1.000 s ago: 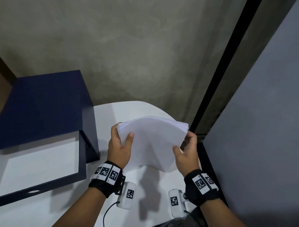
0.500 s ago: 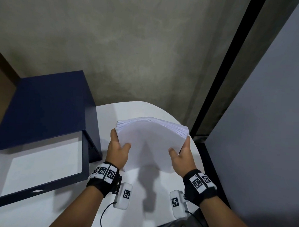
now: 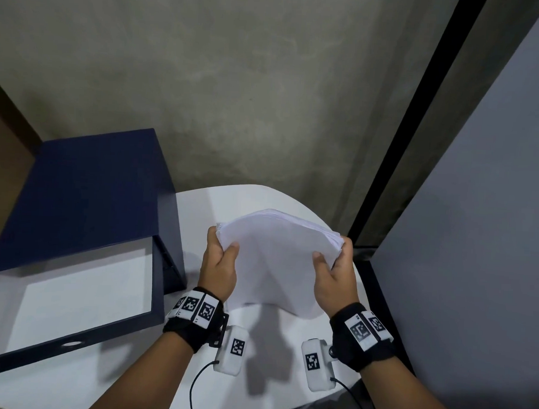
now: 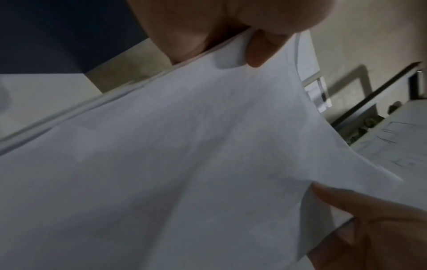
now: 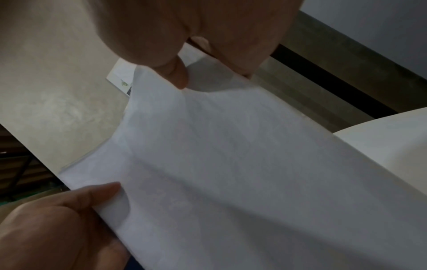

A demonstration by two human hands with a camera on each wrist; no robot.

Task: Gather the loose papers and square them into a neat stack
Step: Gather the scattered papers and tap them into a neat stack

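Observation:
A sheaf of white papers (image 3: 275, 260) stands on edge above the round white table (image 3: 200, 207), bowed toward me, its top edges slightly fanned. My left hand (image 3: 221, 264) grips its left side, thumb on the near face. My right hand (image 3: 330, 275) grips the right side the same way. In the left wrist view the papers (image 4: 184, 164) fill the picture, with my left thumb (image 4: 258, 53) pressed on the top sheet. The right wrist view shows the papers (image 5: 231, 164) and my right thumb (image 5: 177, 73) on them. The fingers behind the sheaf are hidden.
An open dark blue box (image 3: 153, 292) with a white inside lies on the table's left, its lid (image 3: 86, 190) raised behind. A grey wall is beyond the table, and a grey panel (image 3: 476, 244) with a black post (image 3: 400, 148) is close on the right.
Both hands have shifted slightly along the sheaf's sides. The sheaf's top edges have drawn closer together.

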